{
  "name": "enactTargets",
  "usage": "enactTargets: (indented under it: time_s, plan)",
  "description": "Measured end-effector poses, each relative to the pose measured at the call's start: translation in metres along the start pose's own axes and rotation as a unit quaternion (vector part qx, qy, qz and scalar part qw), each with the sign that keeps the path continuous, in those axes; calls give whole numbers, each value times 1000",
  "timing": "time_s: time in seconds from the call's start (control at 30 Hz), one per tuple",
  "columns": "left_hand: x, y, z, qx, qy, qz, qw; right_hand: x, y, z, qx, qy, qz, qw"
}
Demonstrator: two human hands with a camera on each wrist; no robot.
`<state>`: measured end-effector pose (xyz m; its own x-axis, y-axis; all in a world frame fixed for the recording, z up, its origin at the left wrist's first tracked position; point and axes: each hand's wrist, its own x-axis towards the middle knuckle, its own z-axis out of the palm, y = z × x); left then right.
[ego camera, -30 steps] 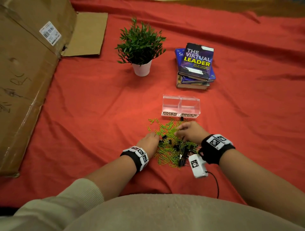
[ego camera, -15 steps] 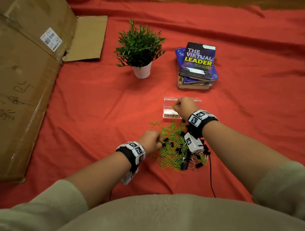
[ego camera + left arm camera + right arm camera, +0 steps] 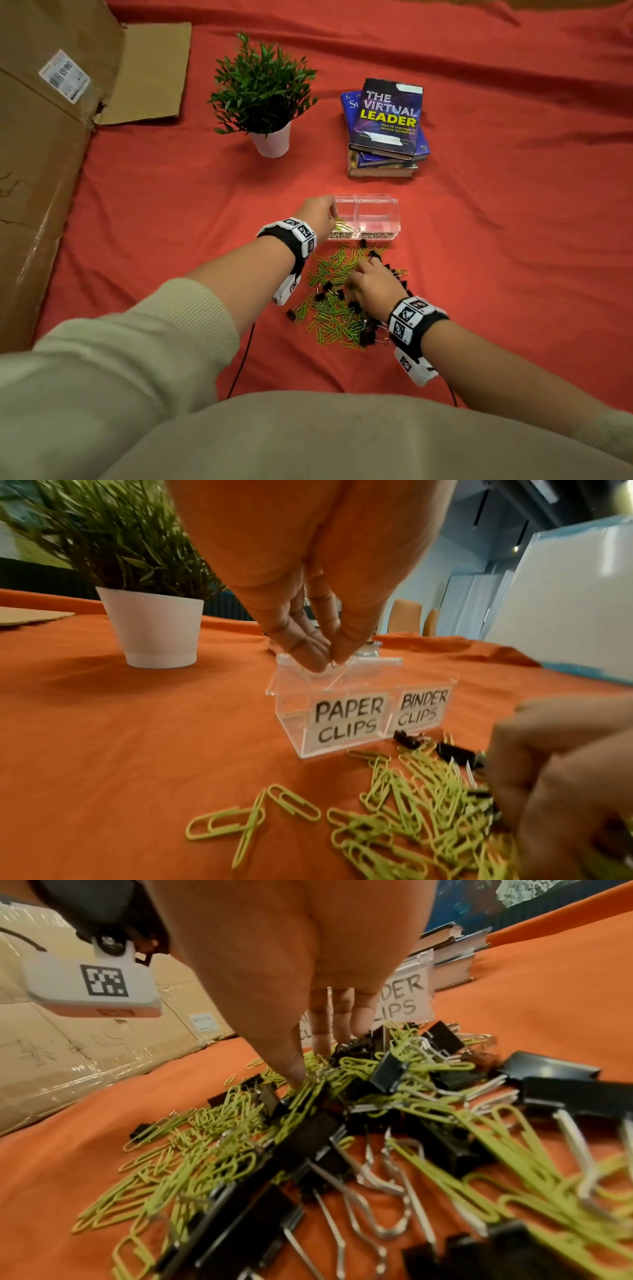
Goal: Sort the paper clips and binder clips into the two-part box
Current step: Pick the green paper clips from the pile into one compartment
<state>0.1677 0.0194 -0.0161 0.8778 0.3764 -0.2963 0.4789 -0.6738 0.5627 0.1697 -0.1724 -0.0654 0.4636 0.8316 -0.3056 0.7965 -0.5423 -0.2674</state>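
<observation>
A clear two-part box [image 3: 376, 205] labelled PAPER CLIPS and BINDER CLIPS [image 3: 291, 723] stands on the red cloth. My left hand [image 3: 331, 214] hovers over its left, paper-clip part with fingertips pinched together [image 3: 330, 661]; a small bit of a paper clip shows between them. A few green clips [image 3: 343, 226] lie inside that part. Just in front of the box is a mixed pile of green paper clips [image 3: 334, 308] and black binder clips [image 3: 387, 1072]. My right hand [image 3: 359, 270] reaches down into the pile, thumb and fingers [image 3: 296, 1073] curled on green clips.
A potted plant [image 3: 263, 89] stands behind the box to the left, and a stack of books [image 3: 387, 120] behind it to the right. A large cardboard box [image 3: 41, 171] with an open flap [image 3: 150, 72] runs along the left edge.
My right hand has come back from the box to the pile. My left hand has left the pile and moved forward over the box's paper-clip part.
</observation>
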Motion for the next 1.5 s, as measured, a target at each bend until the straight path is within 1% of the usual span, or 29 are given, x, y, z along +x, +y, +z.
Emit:
enactTargets:
  time_s: [0.07, 0.13, 0.2, 0.23, 0.3, 0.4, 0.47, 0.57, 0.6, 0.67, 0.73, 0.8, 0.87, 0.97, 1.13, 1.23, 1.3, 1.4, 1.47, 1.5]
  plan:
    - [-1, -1, 5, 12, -2, 1, 1000, -2, 2, 2, -20, 25, 10, 999]
    - [-7, -4, 8, 8, 10, 18, 1000, -3, 1, 4, -14, 53, 2, 998]
    - [-21, -9, 11, -7, 32, 32, 999, -3, -11, 4, 12, 49, -25, 998]
    - [-31, -13, 14, -11, 32, 32, 999, -3, -18, 5, 22, 38, -42, 998]
    - [-54, -25, 21, -1, 0, 20, 1000, -1, -33, 7, 30, 16, -68, 997]
    - [-89, -48, 37, 51, -48, -11, 997, 1, -42, 13, 30, 9, -88, 996]
    - [-108, -60, 46, 89, -66, -33, 993, 0, -38, 12, 29, 5, -77, 997]
    - [-122, -72, 60, 116, -76, -45, 989, 1, -28, 8, 31, 20, -34, 999]
    - [-124, -75, 64, 117, -78, -45, 989, 0, -26, 8, 36, 29, -25, 999]
    - [-125, -78, 70, 123, -82, -40, 988, -3, -29, 9, 46, 34, -39, 998]
    - [-126, -80, 74, 126, -77, -39, 988, -8, -38, 13, 51, 17, -72, 996]
    - [-125, -81, 75, 123, -70, -39, 989, -13, -47, 20, 36, -12, -84, 996]
    - [-126, -82, 75, 124, -66, -36, 989, -15, -52, 27, 6, -41, -68, 997]
    - [-128, -81, 74, 134, -66, -32, 988, -15, -54, 33, -6, -54, -53, 997]
    - [-127, -80, 70, 136, -67, -29, 988, -13, -50, 33, 54, -73, -40, 995]
    - [-126, -80, 66, 122, -68, -36, 990, -15, -48, 32, 65, -63, -47, 995]
    - [-125, -80, 62, 106, -56, -42, 992, -13, -47, 31, 73, -60, -45, 995]
    - [-119, -77, 56, 75, -30, -40, 996, -9, -45, 27, 83, -73, -21, 994]
    - [-115, -72, 52, 47, -15, -40, 998, -7, -42, 22, 111, -79, -6, 991]
    - [-113, -70, 50, 28, -9, -50, 998, -6, -40, 18, 132, -77, 6, 988]
